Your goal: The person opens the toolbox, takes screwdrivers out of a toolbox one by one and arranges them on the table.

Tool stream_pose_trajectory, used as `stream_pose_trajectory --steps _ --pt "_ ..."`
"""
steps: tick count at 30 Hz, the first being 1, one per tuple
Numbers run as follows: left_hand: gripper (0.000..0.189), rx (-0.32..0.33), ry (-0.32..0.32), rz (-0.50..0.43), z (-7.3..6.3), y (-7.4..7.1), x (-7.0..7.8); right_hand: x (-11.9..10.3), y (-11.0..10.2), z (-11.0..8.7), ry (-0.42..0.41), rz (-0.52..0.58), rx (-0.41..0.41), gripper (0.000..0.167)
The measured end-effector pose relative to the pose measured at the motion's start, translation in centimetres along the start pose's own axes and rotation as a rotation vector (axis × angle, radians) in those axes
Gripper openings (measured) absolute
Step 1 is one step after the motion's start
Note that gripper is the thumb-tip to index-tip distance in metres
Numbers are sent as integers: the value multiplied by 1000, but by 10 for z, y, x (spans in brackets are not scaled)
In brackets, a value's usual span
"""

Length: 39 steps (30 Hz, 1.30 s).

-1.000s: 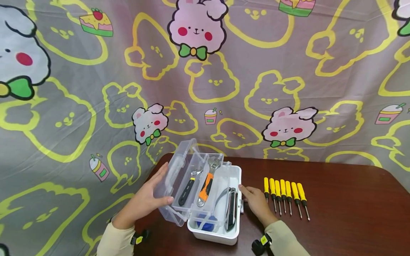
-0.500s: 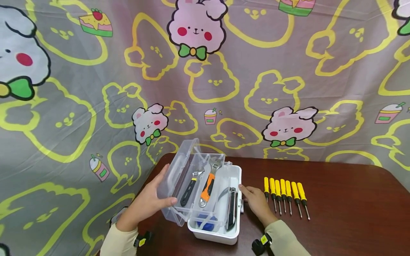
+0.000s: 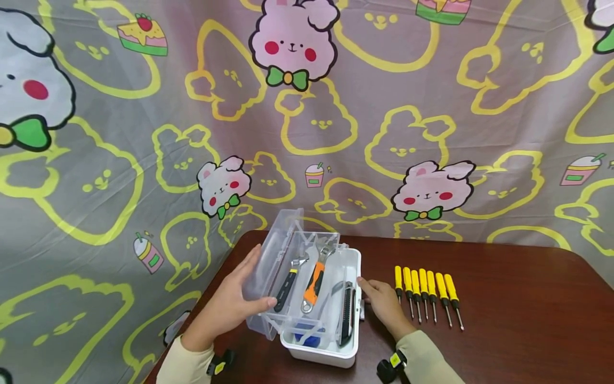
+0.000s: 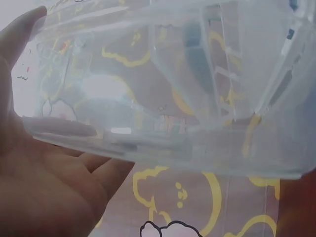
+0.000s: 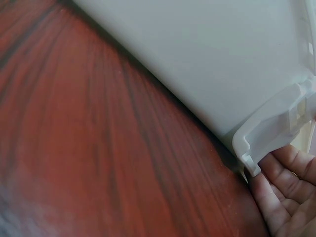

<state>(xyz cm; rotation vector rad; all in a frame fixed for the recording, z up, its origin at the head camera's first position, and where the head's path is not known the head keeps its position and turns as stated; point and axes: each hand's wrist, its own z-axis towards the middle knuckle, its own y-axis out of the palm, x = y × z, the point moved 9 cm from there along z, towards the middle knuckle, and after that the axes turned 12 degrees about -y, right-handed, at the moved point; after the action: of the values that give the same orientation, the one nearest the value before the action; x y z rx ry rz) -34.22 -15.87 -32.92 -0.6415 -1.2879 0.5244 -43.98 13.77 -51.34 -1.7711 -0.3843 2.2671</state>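
Note:
A white toolbox (image 3: 320, 359) stands on the table with its clear lid (image 3: 268, 261) raised and its clear tray swung out leftward. My left hand (image 3: 229, 305) holds the lid from the left, thumb on one side and fingers on the other. In the tray lie a black-handled adjustable wrench (image 3: 285, 290) and an orange-handled adjustable wrench (image 3: 314, 282). Below, the box holds a black utility knife (image 3: 347, 314) and a blue item (image 3: 309, 339) partly hidden under the tray. My right hand (image 3: 384, 304) grips the box's right side, fingers by the white latch (image 5: 266, 132).
Several yellow-handled screwdrivers (image 3: 425, 280) lie in a row on the dark red-brown table (image 3: 518, 309), right of the box. A patterned cloth (image 3: 355, 122) with rabbit drawings hangs behind and to the left of the table.
My left hand has moved rightward with the lid, which leans further over the tray. The tray and both wrenches have shifted slightly right. My right hand has stayed at the box.

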Motion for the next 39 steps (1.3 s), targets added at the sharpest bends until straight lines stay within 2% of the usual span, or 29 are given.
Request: stream_pose_trajectory --steps 5,12,14,26,33,39 --pt "100 9 10 -16 -1 4 8 0 -1 0 -3 0 0 52" --pt "103 7 -29 -33 -1 13 14 1 1 0 4 16 -6 53" --pt "103 12 -23 -37 -1 15 17 1 1 0 1 15 -6 54" --pt "97 87 7 21 -2 30 32 1 0 1 -1 9 0 54" --pt "94 70 3 33 -3 39 38 2 1 0 1 7 1 55" --pt "91 72 67 77 -6 50 47 0 1 0 -20 -5 10 49"
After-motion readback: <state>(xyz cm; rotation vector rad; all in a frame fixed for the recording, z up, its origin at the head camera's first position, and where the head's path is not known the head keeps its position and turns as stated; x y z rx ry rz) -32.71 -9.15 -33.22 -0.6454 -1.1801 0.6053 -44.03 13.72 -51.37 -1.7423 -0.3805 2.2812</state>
